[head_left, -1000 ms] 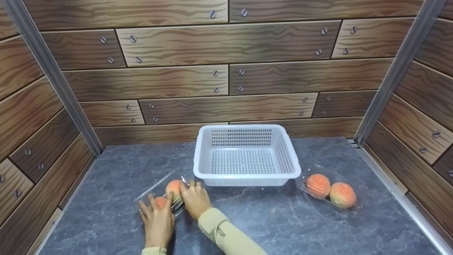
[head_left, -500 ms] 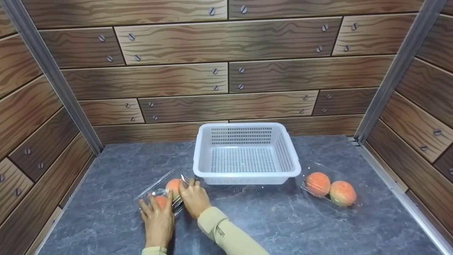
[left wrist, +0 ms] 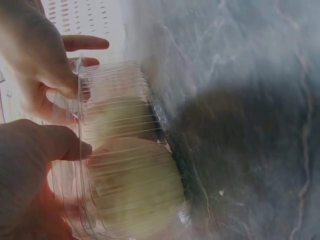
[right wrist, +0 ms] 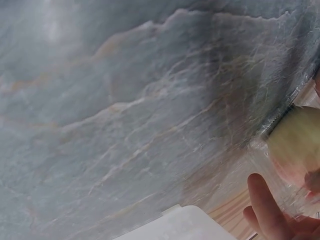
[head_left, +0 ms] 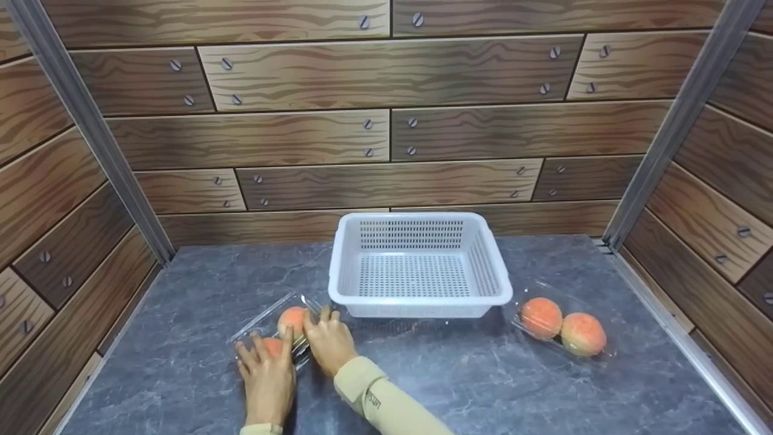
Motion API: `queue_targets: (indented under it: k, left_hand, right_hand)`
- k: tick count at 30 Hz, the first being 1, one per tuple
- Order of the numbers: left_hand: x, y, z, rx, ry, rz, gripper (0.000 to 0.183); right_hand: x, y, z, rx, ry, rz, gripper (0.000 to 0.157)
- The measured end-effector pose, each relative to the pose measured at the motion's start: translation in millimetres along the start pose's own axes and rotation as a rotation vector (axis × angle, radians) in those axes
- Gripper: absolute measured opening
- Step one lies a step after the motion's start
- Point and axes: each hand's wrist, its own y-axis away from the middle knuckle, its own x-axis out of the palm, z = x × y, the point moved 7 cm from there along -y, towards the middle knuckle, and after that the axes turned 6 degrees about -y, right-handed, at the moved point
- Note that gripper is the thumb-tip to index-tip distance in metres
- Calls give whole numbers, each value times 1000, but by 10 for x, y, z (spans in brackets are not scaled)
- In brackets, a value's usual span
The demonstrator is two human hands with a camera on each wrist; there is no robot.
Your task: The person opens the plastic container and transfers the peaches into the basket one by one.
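Note:
A clear plastic clamshell box (head_left: 264,319) with two peaches (head_left: 292,320) inside lies on the table at front left. My left hand (head_left: 267,382) grips its near left end, fingers spread over the top and thumb at the rim. At the box's right corner my right hand (head_left: 330,343) pinches the rim. In the left wrist view, the ribbed side of the clamshell (left wrist: 116,75) faces the camera and both thumbs touch its flange. The right wrist view shows one finger of the right hand (right wrist: 270,215) extended beside the box. Whether the lid is latched cannot be seen.
A white perforated plastic basket (head_left: 421,299) stands at the back middle, near the right hand. On the right lies another clear clamshell with two peaches (head_left: 540,318). Wood-patterned walls (head_left: 386,78) with metal posts enclose the grey marbled table (head_left: 453,374).
Both hands stay on the box. The right hand and the upper peach have shifted very slightly left; the other things stay in place, apart from small camera motion.

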Motion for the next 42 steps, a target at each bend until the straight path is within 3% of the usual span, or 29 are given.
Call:
queue_targets:
  k: [12,20,29,36,42]
  left_hand:
    - [-6,-13,15,-6,-4,9,57]
    - [-34,1,27,-2,-7,-38,58]
    - [-21,-18,-58,-5,-9,-54,60]
    - [-34,-9,-21,-3,-20,-61,60]
    - [-27,7,44,-47,-19,-8,58]
  right_hand:
    - [2,-6,16,22,-17,31,37]
    - [9,-6,33,27,-26,65,37]
    - [13,5,-48,37,-19,69,36]
    - [-1,-5,-11,28,15,31,34]
    - [-4,-20,22,12,-3,53,35]
